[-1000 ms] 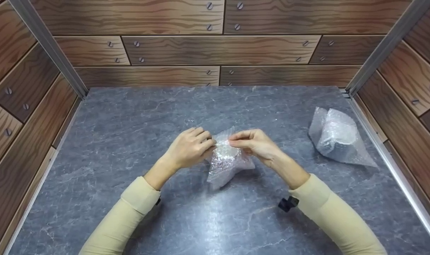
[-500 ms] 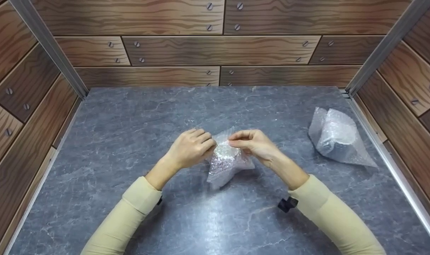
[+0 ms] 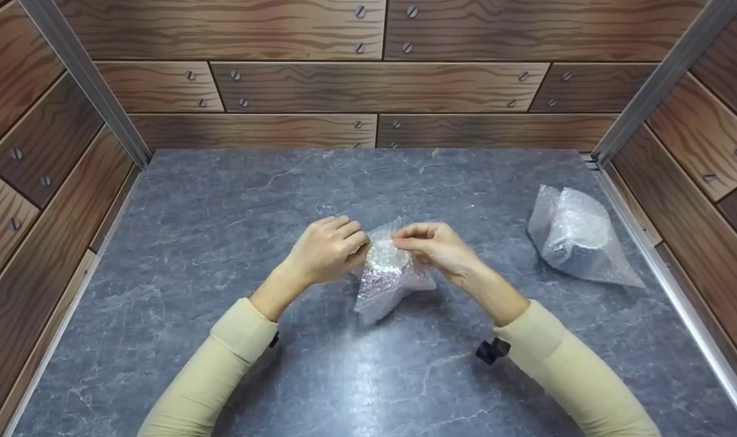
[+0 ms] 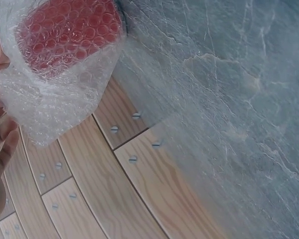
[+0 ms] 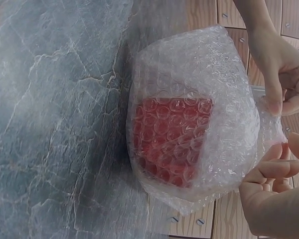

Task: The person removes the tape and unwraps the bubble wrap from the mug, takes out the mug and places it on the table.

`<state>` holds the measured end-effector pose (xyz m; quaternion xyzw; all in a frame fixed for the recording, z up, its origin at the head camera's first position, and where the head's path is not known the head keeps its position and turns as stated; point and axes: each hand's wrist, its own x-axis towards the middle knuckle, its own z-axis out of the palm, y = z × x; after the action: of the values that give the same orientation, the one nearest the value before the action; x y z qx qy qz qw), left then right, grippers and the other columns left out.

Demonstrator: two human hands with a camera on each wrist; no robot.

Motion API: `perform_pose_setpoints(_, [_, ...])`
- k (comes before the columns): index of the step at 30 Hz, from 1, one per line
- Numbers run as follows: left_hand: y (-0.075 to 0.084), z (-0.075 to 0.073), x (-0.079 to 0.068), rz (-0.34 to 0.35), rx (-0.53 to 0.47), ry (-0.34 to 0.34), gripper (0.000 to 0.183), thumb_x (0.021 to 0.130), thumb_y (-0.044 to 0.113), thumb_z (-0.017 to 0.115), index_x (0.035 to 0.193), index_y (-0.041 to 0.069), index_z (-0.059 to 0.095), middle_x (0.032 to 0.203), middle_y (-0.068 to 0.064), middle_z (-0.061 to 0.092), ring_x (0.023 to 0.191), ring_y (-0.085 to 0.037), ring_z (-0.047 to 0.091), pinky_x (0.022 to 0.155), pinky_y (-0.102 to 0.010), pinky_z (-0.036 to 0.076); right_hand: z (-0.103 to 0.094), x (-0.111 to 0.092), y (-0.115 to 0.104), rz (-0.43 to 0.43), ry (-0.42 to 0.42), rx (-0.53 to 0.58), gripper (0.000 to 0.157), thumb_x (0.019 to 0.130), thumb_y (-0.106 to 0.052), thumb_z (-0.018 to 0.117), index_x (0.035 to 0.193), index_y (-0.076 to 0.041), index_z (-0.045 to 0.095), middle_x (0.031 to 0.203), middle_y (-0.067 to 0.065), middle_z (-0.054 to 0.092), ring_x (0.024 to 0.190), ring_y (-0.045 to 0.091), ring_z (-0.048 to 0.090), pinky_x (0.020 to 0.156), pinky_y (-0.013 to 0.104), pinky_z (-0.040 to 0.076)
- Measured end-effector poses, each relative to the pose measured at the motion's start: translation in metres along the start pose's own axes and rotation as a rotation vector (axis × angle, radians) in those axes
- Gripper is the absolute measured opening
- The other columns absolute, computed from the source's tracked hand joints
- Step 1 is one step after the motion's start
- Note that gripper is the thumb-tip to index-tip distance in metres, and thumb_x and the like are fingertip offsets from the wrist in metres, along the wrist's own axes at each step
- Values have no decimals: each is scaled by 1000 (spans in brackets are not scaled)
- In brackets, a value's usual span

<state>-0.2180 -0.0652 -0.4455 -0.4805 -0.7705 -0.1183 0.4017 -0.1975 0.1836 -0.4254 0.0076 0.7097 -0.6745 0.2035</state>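
Observation:
A bundle of bubble wrap (image 3: pixel 387 276) rests on the grey marbled table in front of me. Through the wrap a red, flat-sided object (image 5: pixel 172 134) shows; its kind is hidden by the bubbles. At the far end of the bundle, my left hand (image 3: pixel 332 249) pinches the wrap's edge between thumb and fingers. My right hand (image 3: pixel 438 249) pinches the same edge a little to the right, thumb against forefinger. The right wrist view has both sets of fingertips close together on the gathered film (image 5: pixel 271 127).
A second bubble-wrapped bundle (image 3: pixel 578 237) lies at the right side of the table (image 3: pixel 241 188), one corner of its wrap pointing toward the metal edge rail (image 3: pixel 678 303). Wood-patterned panels (image 3: pixel 368 88) enclose the back and sides, with metal posts at the corners.
Both hands keep their grip on the wrap in nearly the same place. The left hand shifts only slightly, and the bundles stay put.

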Motion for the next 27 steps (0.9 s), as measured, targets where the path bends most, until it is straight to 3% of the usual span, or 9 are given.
perform_pose_setpoints(15, [-8, 0, -2, -70, -46, 7, 10, 85, 11, 81, 85, 14, 72, 78, 2, 72, 69, -16, 66, 66, -29, 60, 0, -2, 1, -16, -15, 11, 12, 96, -6, 72, 96, -17, 75, 80, -10, 65, 56, 3, 40, 51, 17, 35])
perform_pose_setpoints(27, [-16, 0, -3, -134, -70, -21, 7, 88, 11, 80, 86, 13, 73, 80, 1, 73, 68, -16, 64, 63, -29, 59, -3, -4, 1, -34, 12, -35, 10, 95, -8, 74, 99, -17, 75, 84, -10, 68, 56, 3, 41, 51, 16, 37])
